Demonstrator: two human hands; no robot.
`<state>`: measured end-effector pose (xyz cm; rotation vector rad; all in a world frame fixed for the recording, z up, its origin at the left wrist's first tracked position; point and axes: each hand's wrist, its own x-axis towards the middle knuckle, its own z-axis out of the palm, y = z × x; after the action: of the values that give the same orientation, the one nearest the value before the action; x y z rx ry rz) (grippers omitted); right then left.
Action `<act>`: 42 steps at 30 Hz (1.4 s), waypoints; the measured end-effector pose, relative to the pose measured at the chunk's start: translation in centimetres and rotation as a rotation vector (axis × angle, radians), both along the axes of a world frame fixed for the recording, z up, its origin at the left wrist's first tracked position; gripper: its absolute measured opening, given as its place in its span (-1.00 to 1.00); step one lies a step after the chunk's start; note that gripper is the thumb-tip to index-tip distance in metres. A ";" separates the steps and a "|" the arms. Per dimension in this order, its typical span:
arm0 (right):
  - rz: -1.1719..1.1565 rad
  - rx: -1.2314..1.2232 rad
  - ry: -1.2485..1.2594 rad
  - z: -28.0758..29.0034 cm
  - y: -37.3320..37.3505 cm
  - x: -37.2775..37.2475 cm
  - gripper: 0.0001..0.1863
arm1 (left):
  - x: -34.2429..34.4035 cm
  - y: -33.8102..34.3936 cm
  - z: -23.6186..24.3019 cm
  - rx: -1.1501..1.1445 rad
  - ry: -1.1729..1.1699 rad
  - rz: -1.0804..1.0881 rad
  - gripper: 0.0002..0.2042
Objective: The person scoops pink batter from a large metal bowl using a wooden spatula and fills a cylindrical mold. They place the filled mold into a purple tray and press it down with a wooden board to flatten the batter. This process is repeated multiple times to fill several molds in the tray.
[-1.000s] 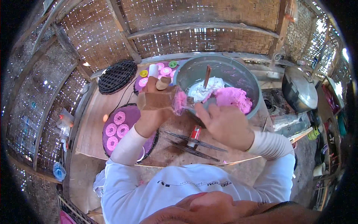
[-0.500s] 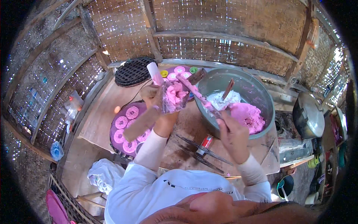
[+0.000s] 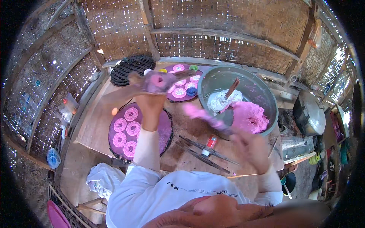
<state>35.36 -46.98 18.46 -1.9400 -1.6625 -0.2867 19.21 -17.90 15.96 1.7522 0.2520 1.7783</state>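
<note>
My left hand (image 3: 149, 100) is raised above the table, closed on a wooden press (image 3: 115, 98) with long blurred arms; pink dough shows in its round opening (image 3: 159, 80). My right hand (image 3: 249, 144), blurred, grips a long spatula-like stick (image 3: 211, 122) smeared with pink paste. Beyond the stick stands a grey-green basin (image 3: 203, 74) with white powder (image 3: 215, 98), an upright wooden stick (image 3: 232, 88) and a lump of pink dough (image 3: 249, 117). Pink lacy rings (image 3: 132, 128) lie on a round purple mat (image 3: 159, 140) below my left hand.
A second purple mat (image 3: 175, 98) with rings and small cups is at the back, beside a black lattice tray (image 3: 131, 66). Crossed dark slats (image 3: 194, 154) and a red-white can (image 3: 210, 143) lie in front of the basin. A metal pot (image 3: 308, 112) stands on the right.
The stick in my right hand has come away from the press, moving down and right. The press in my left hand has risen slightly and moved left, its pink filling now lower in the opening.
</note>
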 end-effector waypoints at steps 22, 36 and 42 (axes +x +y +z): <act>0.832 -0.219 2.393 -3.1 13.5 -11.9 -0.12 | -10.4 1.9 -1.2 -0.716 -0.225 -0.766 -0.69; 0.619 0.097 0.603 0.5 15.6 -11.5 -0.04 | -16.8 -2.9 -1.9 0.126 0.775 0.299 -0.76; 0.702 -0.100 0.567 3.2 15.1 -13.2 0.00 | -17.2 -4.3 -1.4 0.012 1.113 0.117 -0.60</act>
<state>22.17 -31.87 21.70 -1.2087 -1.8296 0.5685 1.97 -22.19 14.52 2.5953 0.7890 0.6766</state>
